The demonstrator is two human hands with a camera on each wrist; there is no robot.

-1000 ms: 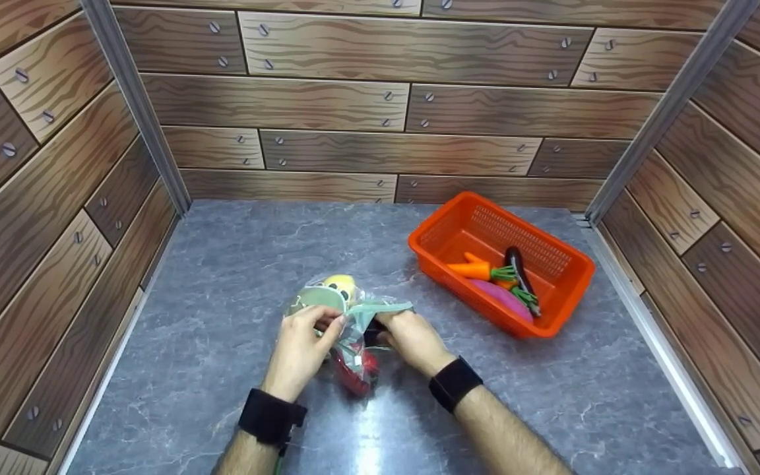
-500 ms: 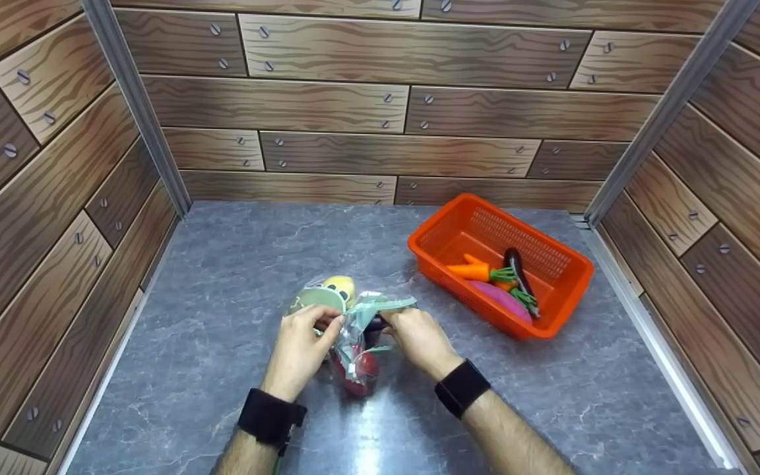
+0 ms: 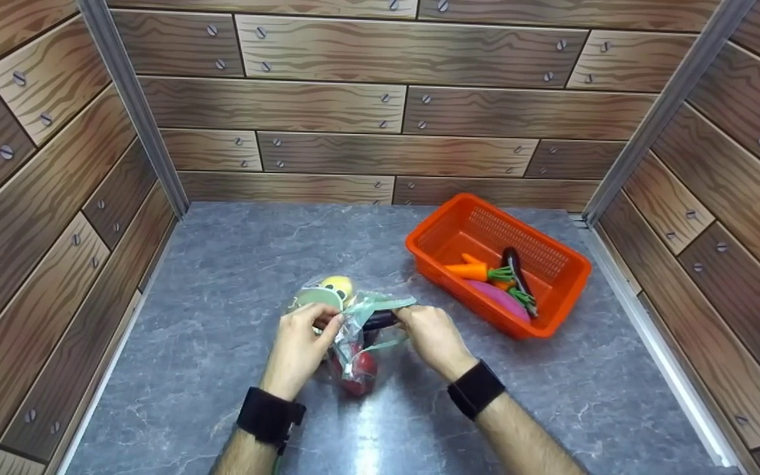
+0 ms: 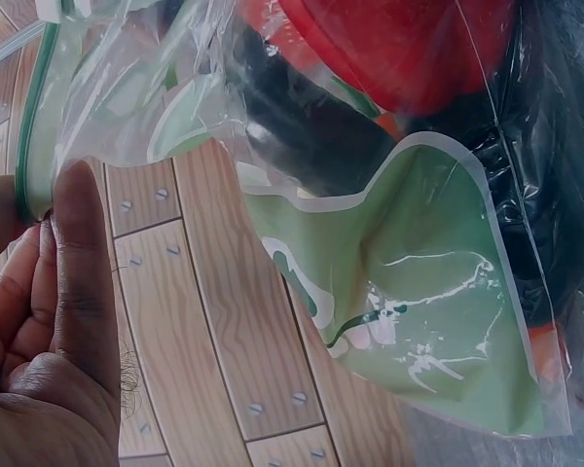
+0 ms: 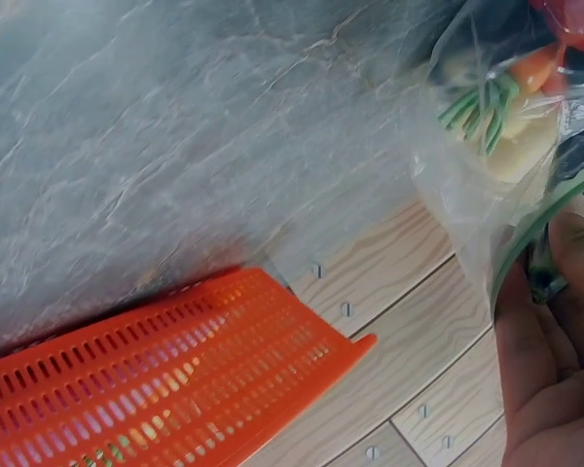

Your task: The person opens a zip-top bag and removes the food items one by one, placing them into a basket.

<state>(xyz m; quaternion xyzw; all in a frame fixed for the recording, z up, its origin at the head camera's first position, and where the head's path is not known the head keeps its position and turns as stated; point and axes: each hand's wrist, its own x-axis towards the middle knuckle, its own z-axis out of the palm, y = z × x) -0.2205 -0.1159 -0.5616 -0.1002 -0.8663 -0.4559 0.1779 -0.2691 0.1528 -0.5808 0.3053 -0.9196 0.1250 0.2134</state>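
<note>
A clear zip bag (image 3: pixel 375 302) with a pale green printed panel stands in front of me with its mouth toward the right. My left hand (image 3: pixel 299 340) pinches the bag's edge between thumb and fingers. At the mouth, my right hand (image 3: pixel 434 335) grips the end of a dark purple toy eggplant (image 3: pixel 380 320), whose other end is inside the bag. Through the plastic I see a red vegetable (image 3: pixel 359 373), a yellow thing with dark spots (image 3: pixel 337 286) and, in the right wrist view, a small carrot (image 5: pixel 533 70) with a green top.
To the right, an orange basket (image 3: pixel 568 310) holds toy carrots (image 3: pixel 469 271), another eggplant (image 3: pixel 513 262) and a pinkish-purple vegetable (image 3: pixel 500 301). Wood-patterned walls (image 3: pixel 327 105) enclose the grey marbled table (image 3: pixel 254 244) at the back and both sides.
The right hand has moved right from the bag's mouth, drawing the eggplant partway out, so more of it shows. The left hand keeps its place on the bag.
</note>
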